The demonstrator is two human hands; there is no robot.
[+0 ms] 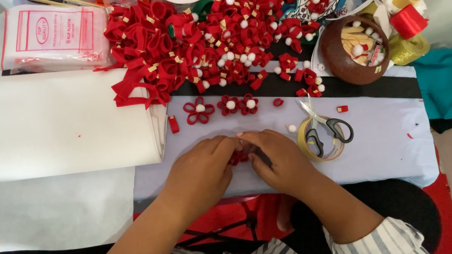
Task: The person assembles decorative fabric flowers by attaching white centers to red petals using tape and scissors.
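Note:
Both my hands meet over a pale blue-grey board [385, 151]. My left hand [200, 172] and my right hand [278, 158] pinch a small red felt piece [238, 157] between their fingertips; most of it is hidden by my fingers. Just beyond them lie three finished red felt flowers with white pompom centres [200, 110], [230, 105], [248, 104]. Further back is a large heap of red felt loops and pompoms [212, 33].
Scissors [327, 127] lie on a tape roll [319, 143] right of my hands. A brown bowl [355, 51] of bits, ribbon spools [408, 21], teal cloth [449, 84] stand at right. A white felt roll [64, 121] and a plastic packet [51, 36] are at left.

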